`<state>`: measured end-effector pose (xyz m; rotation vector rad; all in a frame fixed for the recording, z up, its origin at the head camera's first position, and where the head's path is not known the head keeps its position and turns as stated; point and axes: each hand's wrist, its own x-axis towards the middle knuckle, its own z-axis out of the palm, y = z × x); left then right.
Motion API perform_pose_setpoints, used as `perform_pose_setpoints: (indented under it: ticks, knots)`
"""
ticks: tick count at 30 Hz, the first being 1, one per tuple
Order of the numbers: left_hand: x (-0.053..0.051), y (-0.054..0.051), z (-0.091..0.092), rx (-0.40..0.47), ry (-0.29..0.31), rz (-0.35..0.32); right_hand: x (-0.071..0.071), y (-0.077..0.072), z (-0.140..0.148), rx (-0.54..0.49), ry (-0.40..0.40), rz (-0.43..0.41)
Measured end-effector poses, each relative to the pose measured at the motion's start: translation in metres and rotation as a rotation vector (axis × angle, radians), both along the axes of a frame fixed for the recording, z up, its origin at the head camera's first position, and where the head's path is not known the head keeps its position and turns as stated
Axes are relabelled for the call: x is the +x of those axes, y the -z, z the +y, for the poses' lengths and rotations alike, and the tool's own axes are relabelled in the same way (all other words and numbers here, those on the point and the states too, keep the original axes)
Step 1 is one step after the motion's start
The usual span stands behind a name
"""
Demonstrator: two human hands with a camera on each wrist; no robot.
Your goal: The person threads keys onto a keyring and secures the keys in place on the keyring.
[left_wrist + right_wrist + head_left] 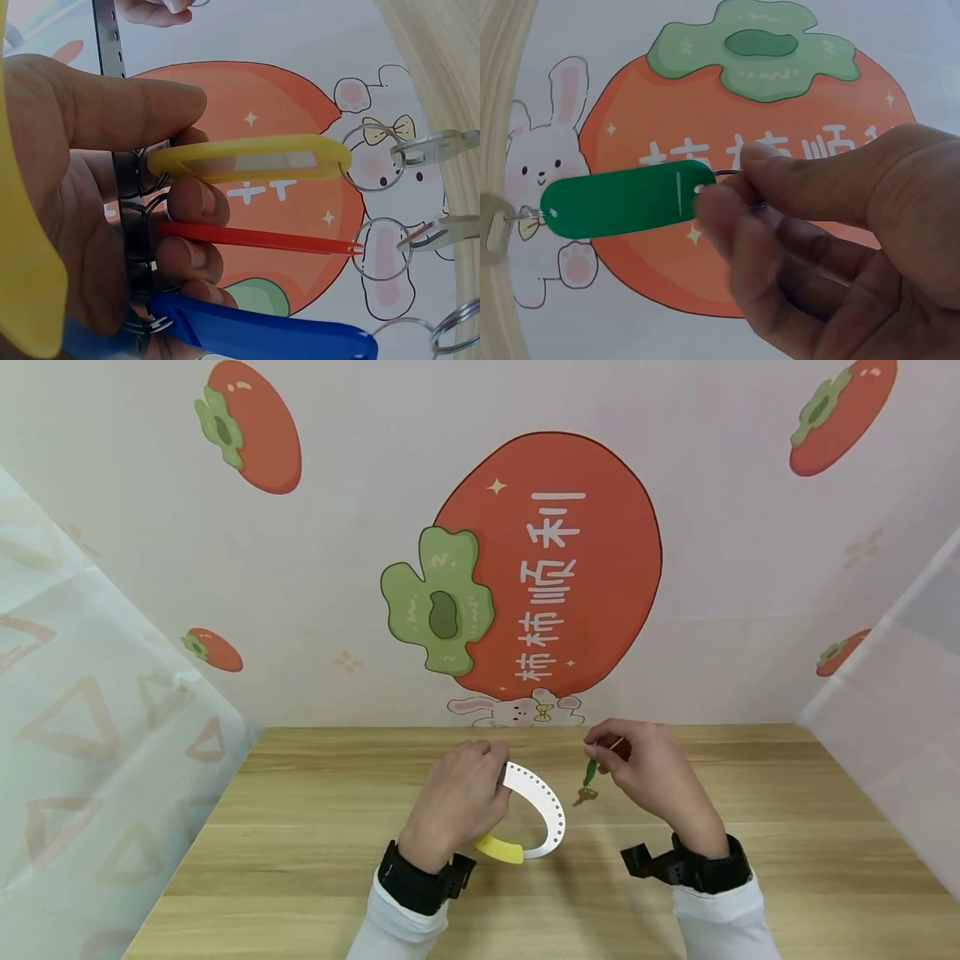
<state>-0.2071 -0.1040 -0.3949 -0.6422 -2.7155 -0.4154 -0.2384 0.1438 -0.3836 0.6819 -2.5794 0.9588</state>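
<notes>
My left hand (453,797) grips a large curved key hoop with a white perforated band (553,806) and a yellow section (501,850). In the left wrist view, a yellow key tag (326,154), a red key tag (259,238) and a blue key tag (270,328) hang from it on small rings. My left fingers lie behind these tags. A key (439,146) dangles from the yellow tag. To the right, my right hand (652,772) pinches the wire ring of a green key tag (622,199) between thumb and index finger. A brass-coloured key (585,796) hangs below it, apart from the hoop.
Both hands are above a wood-grain table (300,860). Behind it stands a backdrop (337,527) printed with persimmons and a rabbit. Patterned sheets (97,735) slope along the sides. Each wrist wears a black strap (708,864) with a camera.
</notes>
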Motion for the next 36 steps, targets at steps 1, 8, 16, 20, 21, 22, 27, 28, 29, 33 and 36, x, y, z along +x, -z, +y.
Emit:
perform_pose_setpoints:
  ticks: [1,8,16,20,21,22,27,28,29,33,36]
  knots:
    - [0.0001,-0.0001,0.0,0.002,0.001,-0.001,0.0001,0.0,0.0002,0.001,-0.006,-0.009]
    - [-0.0004,-0.0005,0.0001,0.011,0.002,-0.014,0.0003,0.0003,0.0016,-0.015,-0.053,0.031]
    - [-0.0004,-0.0003,0.0001,0.016,0.007,-0.013,-0.0033,0.0021,-0.0003,-0.171,-0.086,0.151]
    - [-0.0004,-0.0005,0.0004,0.012,0.008,-0.018,-0.0034,0.002,-0.002,-0.243,-0.062,0.142]
    - [-0.0004,-0.0005,0.0006,0.01,0.008,-0.019,-0.0033,0.0021,-0.0021,-0.255,-0.058,0.137]
    - [-0.0002,-0.0003,0.0006,0.009,0.009,-0.021,-0.0031,0.0022,-0.0023,-0.269,-0.06,0.131]
    - [-0.0003,0.0007,0.0007,0.009,0.012,-0.021,-0.0023,0.0021,-0.0027,-0.34,-0.112,0.116]
    - [-0.0005,0.0008,0.0007,0.009,0.012,-0.02,-0.0021,0.0018,-0.003,-0.35,-0.123,0.117]
    - [-0.0006,0.0009,0.0008,0.009,0.012,-0.018,-0.0018,0.0015,-0.0033,-0.356,-0.132,0.119]
    - [-0.0007,0.0011,0.0011,0.009,0.017,-0.021,-0.0011,0.0006,-0.0046,-0.354,-0.145,0.127]
    - [-0.0005,0.0011,0.0014,0.011,0.02,-0.031,-0.0014,0.001,-0.005,-0.346,-0.14,0.131]
